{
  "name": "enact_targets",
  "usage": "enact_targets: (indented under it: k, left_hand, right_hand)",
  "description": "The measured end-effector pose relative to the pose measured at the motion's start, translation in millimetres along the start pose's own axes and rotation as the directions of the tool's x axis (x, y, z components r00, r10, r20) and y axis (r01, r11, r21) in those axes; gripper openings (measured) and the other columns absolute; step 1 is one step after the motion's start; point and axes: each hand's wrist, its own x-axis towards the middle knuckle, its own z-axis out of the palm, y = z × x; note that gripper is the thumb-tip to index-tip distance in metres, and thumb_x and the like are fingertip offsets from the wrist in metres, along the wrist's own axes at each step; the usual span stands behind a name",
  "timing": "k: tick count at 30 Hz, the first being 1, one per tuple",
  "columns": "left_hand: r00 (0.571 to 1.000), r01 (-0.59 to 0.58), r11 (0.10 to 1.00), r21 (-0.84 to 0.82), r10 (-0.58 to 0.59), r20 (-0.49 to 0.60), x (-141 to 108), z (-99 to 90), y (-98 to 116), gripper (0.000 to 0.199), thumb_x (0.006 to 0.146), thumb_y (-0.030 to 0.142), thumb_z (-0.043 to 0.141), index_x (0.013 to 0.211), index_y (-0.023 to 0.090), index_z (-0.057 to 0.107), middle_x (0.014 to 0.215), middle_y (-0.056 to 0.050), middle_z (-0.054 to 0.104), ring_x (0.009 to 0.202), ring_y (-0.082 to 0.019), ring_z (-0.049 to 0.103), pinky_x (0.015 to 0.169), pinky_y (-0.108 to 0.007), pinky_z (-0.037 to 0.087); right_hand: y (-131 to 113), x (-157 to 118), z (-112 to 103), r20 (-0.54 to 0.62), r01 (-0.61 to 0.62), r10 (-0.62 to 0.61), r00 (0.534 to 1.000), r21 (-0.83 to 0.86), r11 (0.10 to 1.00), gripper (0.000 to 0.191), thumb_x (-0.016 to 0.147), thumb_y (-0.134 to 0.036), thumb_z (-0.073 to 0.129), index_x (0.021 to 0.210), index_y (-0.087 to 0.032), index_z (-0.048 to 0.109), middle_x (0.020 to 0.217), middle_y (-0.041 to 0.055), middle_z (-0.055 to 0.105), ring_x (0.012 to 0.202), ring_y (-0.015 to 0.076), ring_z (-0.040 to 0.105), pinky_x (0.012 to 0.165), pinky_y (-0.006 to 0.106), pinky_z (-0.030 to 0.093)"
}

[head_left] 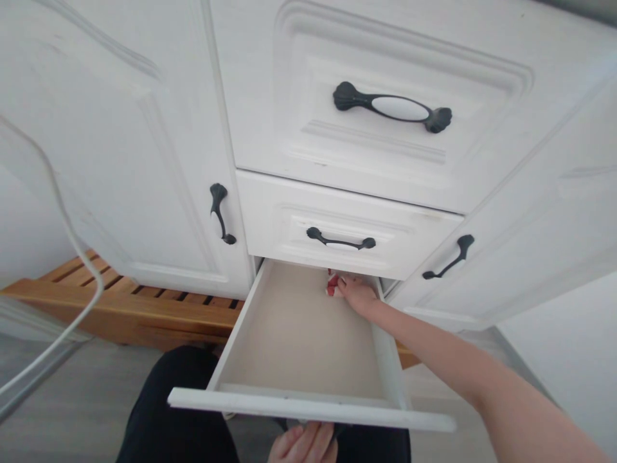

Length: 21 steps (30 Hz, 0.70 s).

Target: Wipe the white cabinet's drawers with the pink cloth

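The bottom drawer of a white cabinet is pulled out, its pale floor visible. Reaching in from the right, my right hand is at the back right of this drawer. Its fingers are closed on a small red-and-white item, perhaps cloth or a packet; its kind is unclear. Below the drawer's front edge, my left hand has its fingers wrapped around the drawer handle. Only the dark ends of that handle show beside the fingers.
Above are two closed drawers with dark handles, the upper handle and the lower handle. Closed doors flank them. A slatted wooden bench runs beneath the cabinet. A white cable hangs at left. My dark-clothed knees are under the drawer.
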Motion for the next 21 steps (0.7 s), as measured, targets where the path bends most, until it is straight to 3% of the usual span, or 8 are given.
enact_targets:
  k: [3,5,8,10,16,21]
  left_hand:
    - [0.998,-0.015,1.0,-0.013,0.014,-0.062,3,2.8,-1,0.026,0.093,0.024,0.06,0.075,0.037,0.074,0.096,0.012,0.076,0.105,-0.007,0.06,0.12,-0.028,0.026]
    - [0.995,-0.038,0.999,-0.018,0.037,-0.088,3,4.0,-2,0.024,0.091,0.024,0.061,0.075,0.037,0.074,0.102,0.012,0.076,0.11,-0.009,0.059,0.119,-0.029,0.028]
    - [0.996,-0.057,0.998,-0.029,0.054,-0.076,3,2.9,-3,0.024,0.091,0.025,0.059,0.077,0.037,0.075,0.108,0.012,0.076,0.114,-0.01,0.059,0.12,-0.031,0.028]
    - [0.995,-0.05,0.998,-0.041,0.046,-0.085,5,1.7,-2,0.026,0.092,0.024,0.058,0.076,0.036,0.075,0.108,0.011,0.076,0.112,-0.01,0.06,0.12,-0.031,0.028]
    - [0.989,0.08,0.994,-0.072,-0.088,-0.118,9,3.0,8,0.027,0.093,0.024,0.058,0.076,0.035,0.075,0.103,0.012,0.076,0.107,-0.007,0.06,0.121,-0.03,0.028]
    - [0.983,0.092,0.992,-0.086,-0.105,-0.152,11,5.6,13,0.027,0.091,0.022,0.059,0.073,0.035,0.074,0.098,0.01,0.078,0.114,-0.008,0.06,0.122,-0.031,0.026]
  right_hand:
    - [-5,-36,5,0.118,0.08,-0.074,0.99,-0.045,0.996,0.037,0.091,-0.01,0.042,0.117,-0.022,0.066,0.119,0.0119,0.065,0.113,0.0293,0.059,0.088,0.042,0.051]
    - [-13,-66,9,0.209,0.138,-0.123,0.97,-0.056,0.989,0.033,0.081,-0.011,0.058,0.112,-0.021,0.067,0.112,0.0114,0.067,0.106,0.0297,0.063,0.085,0.04,0.052]
    - [-25,-106,15,0.37,0.162,-0.134,0.919,-0.044,0.986,0.062,0.059,-0.011,0.076,0.119,-0.018,0.062,0.113,0.0139,0.067,0.098,0.0323,0.067,0.08,0.04,0.053]
    - [-32,-121,18,0.433,0.098,-0.085,0.897,-0.008,0.995,0.069,0.057,-0.014,0.076,0.123,-0.017,0.058,0.116,0.0159,0.066,0.096,0.0328,0.068,0.08,0.041,0.052]
    - [-72,-110,21,0.433,-0.225,0.165,0.886,0.092,0.97,0.082,0.05,-0.007,0.077,0.127,-0.018,0.053,0.122,0.0173,0.064,0.107,0.035,0.067,0.087,0.041,0.052]
    - [-142,-77,30,0.412,-0.275,0.188,0.892,0.163,0.948,0.091,0.046,-0.011,0.083,0.13,-0.014,0.049,0.129,0.0211,0.059,0.11,0.0374,0.065,0.092,0.043,0.051]
